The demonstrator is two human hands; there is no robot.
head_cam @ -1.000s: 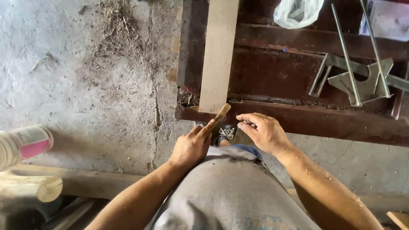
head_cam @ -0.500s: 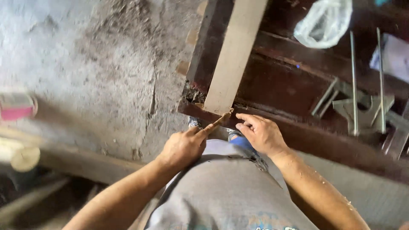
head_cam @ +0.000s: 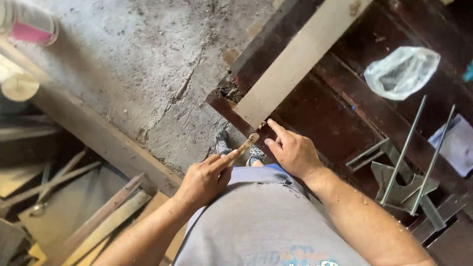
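Dusty grey concrete floor lay far left. A short brown wooden stick (head_cam: 245, 145), pinched in the left hand (head_cam: 204, 178), was aimed at the pale plank's (head_cam: 295, 61) near end; the right hand (head_cam: 293, 150), fingers loosely extended, held nothing there. Steadying was judged advisable.

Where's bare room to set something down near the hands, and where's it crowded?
Free: the concrete floor between the pale plank and the pink-banded can. Crowded: the dark wooden frame right of the right hand, with metal brackets and plastic bag; scrap wood left of the left hand.
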